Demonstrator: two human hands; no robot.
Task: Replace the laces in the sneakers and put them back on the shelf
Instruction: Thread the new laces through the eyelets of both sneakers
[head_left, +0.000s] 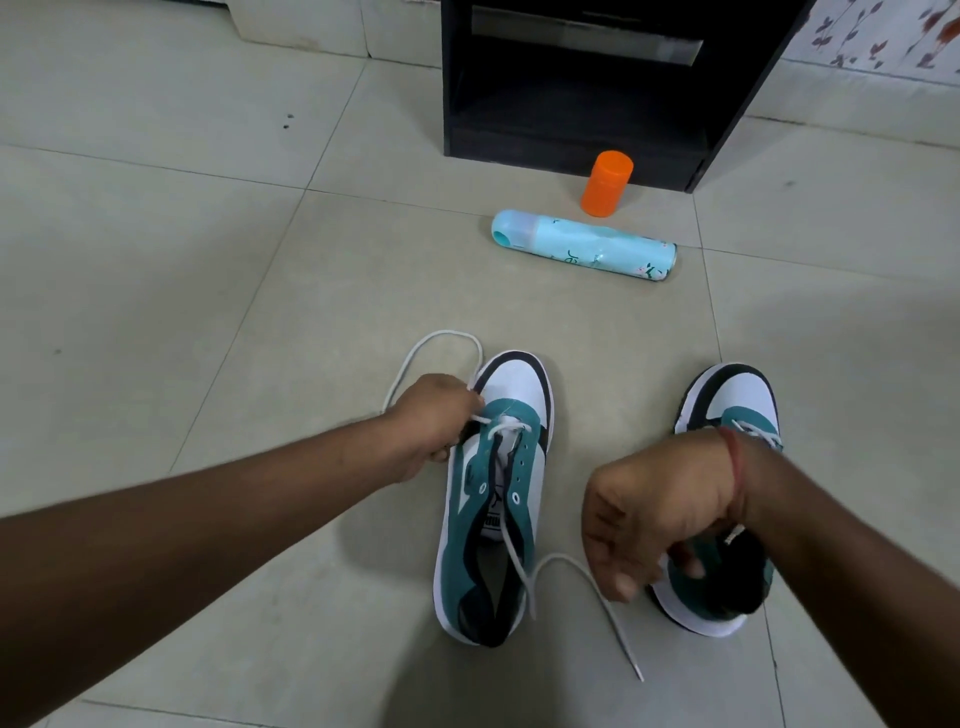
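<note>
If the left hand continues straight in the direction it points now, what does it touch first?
Probably the toe of the sneaker beside it: the left hand, pinching the white lace, points right and forward. Depth is uncertain.

Soft, even daylight, faint shadows, mild glare on the floor tiles (156, 234), wide-angle bending at edges.

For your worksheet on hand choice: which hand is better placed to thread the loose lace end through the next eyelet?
Right. The right hand grips the white lace near its free end; the left hand pinches the other end beside the sneaker.
</note>
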